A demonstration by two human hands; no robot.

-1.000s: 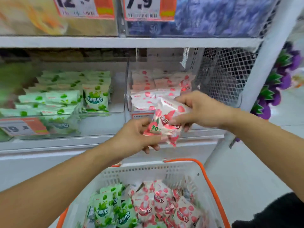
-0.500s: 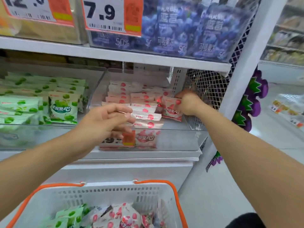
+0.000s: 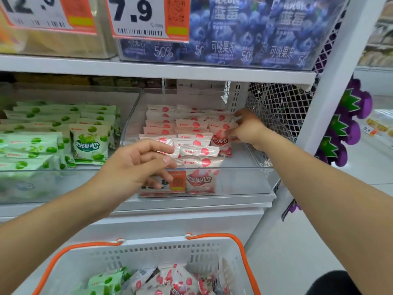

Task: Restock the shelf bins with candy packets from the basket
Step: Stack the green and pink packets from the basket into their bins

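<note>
Where basket crops, packets vanish.

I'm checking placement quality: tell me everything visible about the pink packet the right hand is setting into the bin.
The pink candy packet is glossy white-and-pink film with red characters and strawberry prints. It stands upright, face forward, at the right end of the pink rows inside the clear bin. The right hand pinches its right edge.

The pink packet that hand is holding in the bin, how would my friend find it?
Find the clear bin under the 7.9 price tag, full of pink packets. At its right side, the right hand pinches one pink packet. It stands facing you, while its neighbours show only their edges.
</note>
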